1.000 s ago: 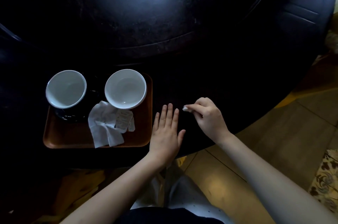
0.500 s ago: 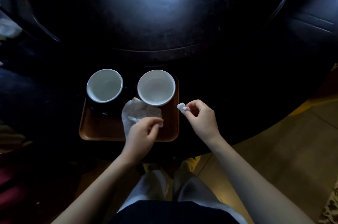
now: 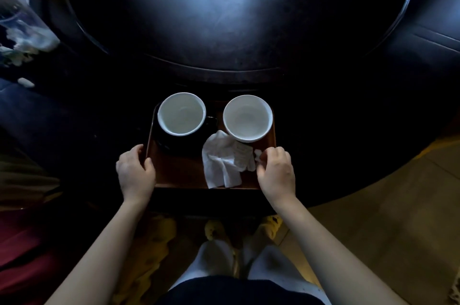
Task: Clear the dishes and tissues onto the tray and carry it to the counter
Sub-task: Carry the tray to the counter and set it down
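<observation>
- Nearest to us, our left hand (image 3: 135,171) wraps over the left rim of the tray (image 3: 184,175), thumb on the inner side and the other digits curled down the outside.
- Our right hand (image 3: 275,170) sits at the tray's right edge, curled, with a small wad of tissue (image 3: 257,154) at its fingertips; whether it pinches the wad, grips the rim, or both, we cannot tell.
- We judge the clearing all but done: the step in hand is taking hold of the tray, and the next move calls for a firm grip on both sides and a level lift, since two round vessels ride on it.
- The tray is a reddish-brown rectangle, smooth, with a low raised lip, resting at the near edge of the dark table (image 3: 323,130).
- On it lies a crumpled white napkin (image 3: 222,165), soft and creased, light enough to slip off in carrying.
- Behind the napkin stands a plain white bowl (image 3: 247,117), glossy and seemingly empty.
- To its left a white-lined cup (image 3: 181,113) with a dark outside rests on a dark saucer (image 3: 174,144).
- Farthest, the round tabletop shines dully, with a raised circular centre.
</observation>
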